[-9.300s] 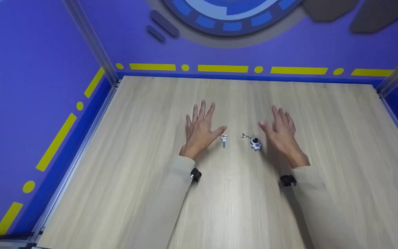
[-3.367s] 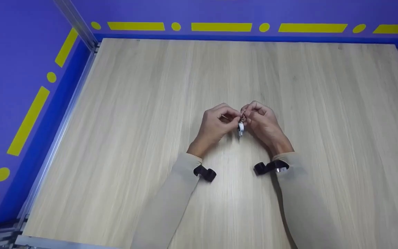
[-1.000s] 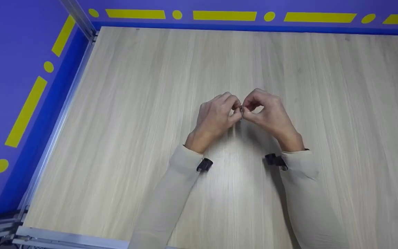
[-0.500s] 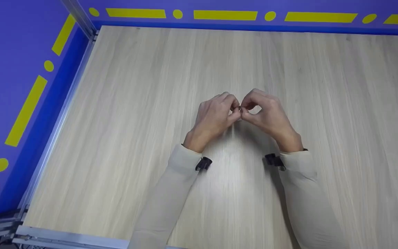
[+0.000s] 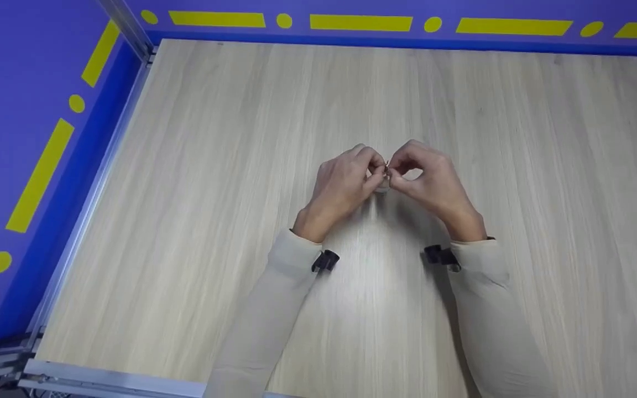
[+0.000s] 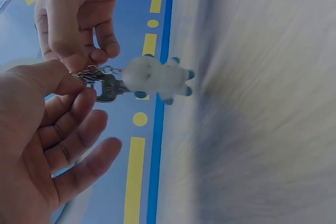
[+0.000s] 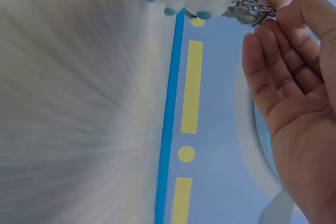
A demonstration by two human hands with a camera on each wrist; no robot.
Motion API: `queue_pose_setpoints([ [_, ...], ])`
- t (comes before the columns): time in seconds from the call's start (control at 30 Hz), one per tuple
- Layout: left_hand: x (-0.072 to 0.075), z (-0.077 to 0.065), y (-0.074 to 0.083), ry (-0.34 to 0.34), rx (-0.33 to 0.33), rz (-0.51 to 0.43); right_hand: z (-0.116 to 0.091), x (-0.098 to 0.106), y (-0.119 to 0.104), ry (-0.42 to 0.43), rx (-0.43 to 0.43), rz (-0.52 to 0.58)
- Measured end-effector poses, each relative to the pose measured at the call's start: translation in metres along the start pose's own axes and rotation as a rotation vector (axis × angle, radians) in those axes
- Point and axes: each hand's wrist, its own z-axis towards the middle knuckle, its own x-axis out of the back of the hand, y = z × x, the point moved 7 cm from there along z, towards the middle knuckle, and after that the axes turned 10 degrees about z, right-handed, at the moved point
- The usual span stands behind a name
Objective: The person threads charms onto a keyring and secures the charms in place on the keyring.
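My left hand and right hand meet fingertip to fingertip above the table. Between them hangs a keychain with a small white astronaut figure that has blue hands and feet. The thumb and forefinger of each hand pinch the metal ring end of its chain. A metal key hangs beside the chain, close to the left fingertips. Whether the ring passes through the key's hole is hidden by the fingers. In the head view the hands cover most of the keychain.
A pale wood-grain table lies under both arms. Blue walls with yellow markings enclose its back and sides. A metal frame rail runs along the front left edge. Black wrist cameras sit at both cuffs.
Earlier the key and keychain lay apart on the table between outstretched hands. Both are now lifted and held at the fingertips. Over the last second the fingers shift only slightly.
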Motion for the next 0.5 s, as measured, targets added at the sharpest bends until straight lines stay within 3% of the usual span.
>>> queue_pose_setpoints([
  [0.17,0.001,0.001,0.001,0.028,-0.008,-0.114,-0.001,0.006,0.007,0.073,-0.113,0.175],
  [0.27,0.002,0.001,0.001,0.030,-0.013,-0.145,-0.002,0.008,0.009,0.094,-0.151,0.209],
  [0.5,0.002,0.001,0.004,0.002,-0.062,-0.216,-0.001,0.014,0.008,0.144,-0.100,0.263],
])
